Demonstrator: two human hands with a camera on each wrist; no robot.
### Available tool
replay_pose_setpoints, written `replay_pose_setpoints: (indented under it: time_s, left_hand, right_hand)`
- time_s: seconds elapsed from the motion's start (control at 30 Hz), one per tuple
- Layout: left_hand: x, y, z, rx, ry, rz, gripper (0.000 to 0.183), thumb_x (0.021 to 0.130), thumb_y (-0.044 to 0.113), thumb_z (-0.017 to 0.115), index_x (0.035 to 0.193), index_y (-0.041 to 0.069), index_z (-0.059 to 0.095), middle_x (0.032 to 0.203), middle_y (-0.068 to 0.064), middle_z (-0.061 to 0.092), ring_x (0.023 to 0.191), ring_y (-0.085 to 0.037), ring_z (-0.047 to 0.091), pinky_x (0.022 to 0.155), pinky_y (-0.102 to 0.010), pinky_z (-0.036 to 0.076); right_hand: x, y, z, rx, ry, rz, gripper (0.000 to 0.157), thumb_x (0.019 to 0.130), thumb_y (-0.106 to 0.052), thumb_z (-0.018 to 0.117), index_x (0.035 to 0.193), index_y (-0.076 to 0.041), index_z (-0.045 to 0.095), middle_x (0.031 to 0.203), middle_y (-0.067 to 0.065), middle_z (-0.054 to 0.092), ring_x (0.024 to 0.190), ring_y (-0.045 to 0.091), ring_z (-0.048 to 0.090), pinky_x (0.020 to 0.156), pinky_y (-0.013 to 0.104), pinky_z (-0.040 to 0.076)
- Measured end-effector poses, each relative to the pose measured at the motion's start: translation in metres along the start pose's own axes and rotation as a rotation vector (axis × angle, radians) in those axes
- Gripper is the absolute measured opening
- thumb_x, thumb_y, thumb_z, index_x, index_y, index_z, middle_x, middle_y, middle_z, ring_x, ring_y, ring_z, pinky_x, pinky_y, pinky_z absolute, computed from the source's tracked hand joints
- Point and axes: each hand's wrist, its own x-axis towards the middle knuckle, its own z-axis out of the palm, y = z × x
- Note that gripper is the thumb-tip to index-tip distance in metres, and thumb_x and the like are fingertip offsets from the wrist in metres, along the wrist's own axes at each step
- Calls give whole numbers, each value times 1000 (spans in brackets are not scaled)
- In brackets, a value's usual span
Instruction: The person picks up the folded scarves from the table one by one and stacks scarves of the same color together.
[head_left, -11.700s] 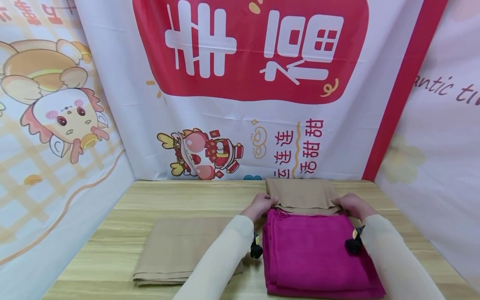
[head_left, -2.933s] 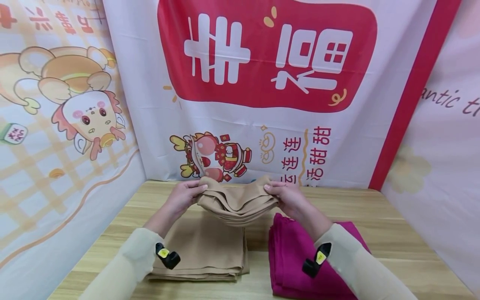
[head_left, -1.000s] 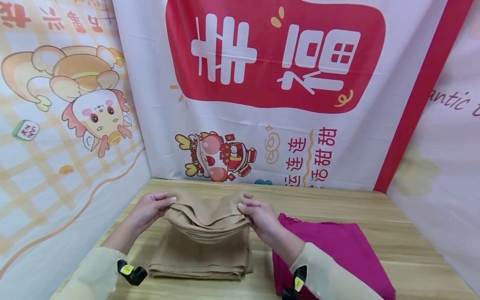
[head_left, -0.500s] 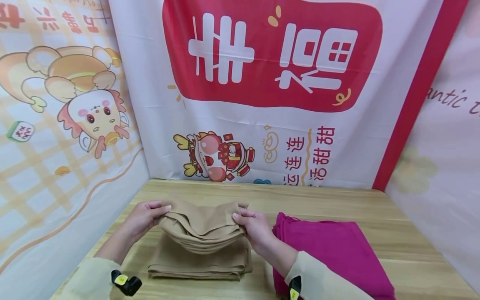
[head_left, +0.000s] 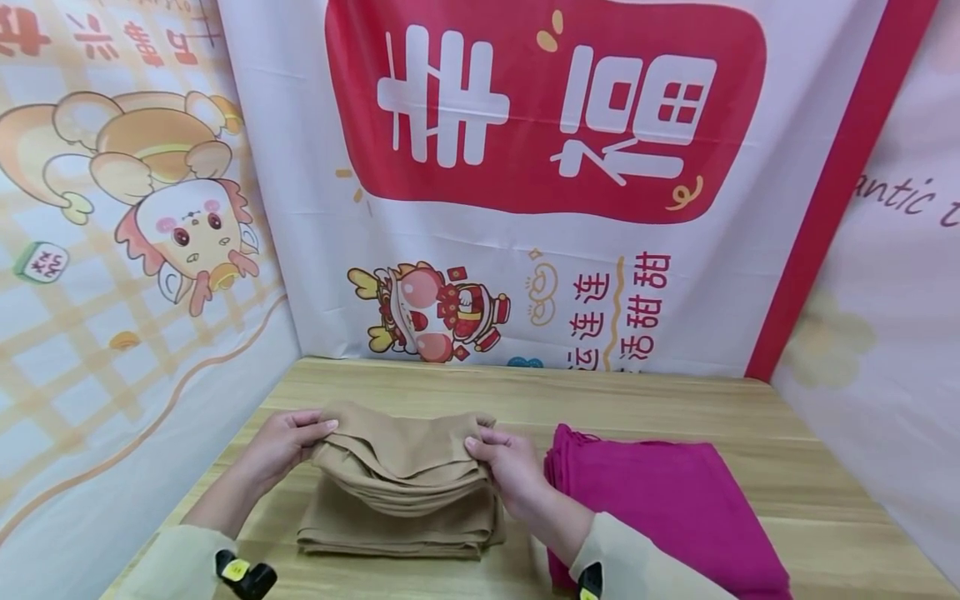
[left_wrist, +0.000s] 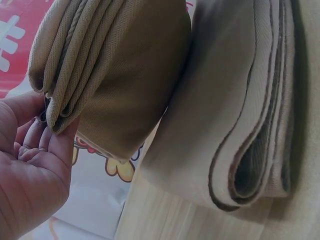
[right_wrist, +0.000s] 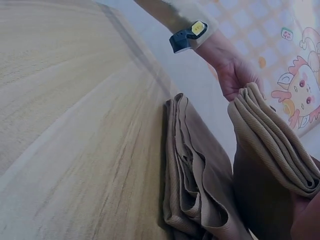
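A folded tan cloth point(head_left: 408, 454) sags between both hands, its layers bunched in a curve. My left hand point(head_left: 277, 450) pinches its left end between thumb and fingers. The other end is pinched by my right hand point(head_left: 517, 471). Beneath it, a second folded tan cloth point(head_left: 393, 533) lies flat on the table. In the left wrist view the held cloth point(left_wrist: 135, 80) stands close over the lying one point(left_wrist: 215, 100); whether they touch I cannot tell. The right wrist view shows the held folds point(right_wrist: 272, 135) from the other end.
A folded magenta cloth point(head_left: 667, 508) lies to the right, partly behind my right forearm. All this is on a light wooden table point(head_left: 645, 400). Printed fabric hangings stand behind it point(head_left: 315, 275) and at both sides.
Earlier the tan cloth lay behind the magenta one, both hands at its corners. Lifted since, it has moved left over the other tan cloth. During the last second the hands have lowered it.
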Motion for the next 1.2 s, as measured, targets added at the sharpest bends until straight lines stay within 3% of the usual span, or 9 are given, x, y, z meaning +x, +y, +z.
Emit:
replay_pose_setpoints:
  time_s: [0.1,0.4,0.63,0.73,0.77,0.87,0.97,1.0,1.2]
  left_hand:
    - [-1,-1,-1,10,-2,-2,38,95,10,63,124,-14,56,100,-3,69,87,-13,67,75,-28,56]
    - [-3,-6,-3,26,-16,-24,35,95,10,62,122,-12,59,101,-4,68,87,-13,67,76,-29,56]
    - [-4,-11,-3,58,-21,-69,52,94,11,64,130,-20,45,106,-9,66,91,-14,66,79,-30,55]
    - [-6,-11,-2,50,-26,-91,50,93,10,65,128,-20,46,103,-8,67,90,-14,66,80,-30,55]
    - [-6,-12,-3,43,-33,-94,44,92,9,66,124,-18,52,101,-7,67,89,-14,66,80,-30,56]
    - [-8,-14,-5,29,-66,-98,22,92,7,65,108,-7,65,95,-5,67,85,-13,66,78,-30,56]
    - [-10,-18,-8,28,-100,-100,8,92,7,65,98,3,68,92,-4,67,83,-14,66,77,-31,56]
    - [-10,-19,-9,30,-106,-103,9,92,8,65,99,2,68,93,-4,67,84,-14,67,78,-31,56]
    - [-15,-26,-13,32,-148,-117,21,93,8,63,109,-5,65,99,-5,69,90,-16,67,82,-33,55]
  right_hand:
    - [0,2,-1,-2,1,-1,39,93,-9,65,128,7,58,114,20,67,94,22,68,76,32,56]
    - [-1,10,-5,-15,1,8,35,92,-8,65,124,7,61,113,18,67,96,20,67,80,32,55]
    - [-5,14,-9,-23,7,27,37,90,-5,66,124,8,59,109,16,69,81,13,67,72,26,55]
    - [-6,16,-10,-39,4,28,42,89,-5,66,127,9,55,131,23,56,84,15,67,72,26,55]
    - [-7,16,-10,-40,4,31,41,89,-5,66,126,9,56,131,24,55,82,15,67,71,26,55]
    - [-9,18,-11,-42,-1,37,38,89,-4,66,124,9,58,123,21,62,80,13,67,69,24,55]
    - [-12,20,-12,-49,6,50,31,89,-4,67,117,8,63,92,6,71,70,9,64,62,22,51]
    - [-12,20,-13,-52,8,55,31,89,-5,67,116,8,64,88,7,72,70,9,64,62,22,51]
    - [-16,23,-15,-57,1,48,33,88,-3,66,118,11,61,100,17,71,84,18,69,74,31,56]
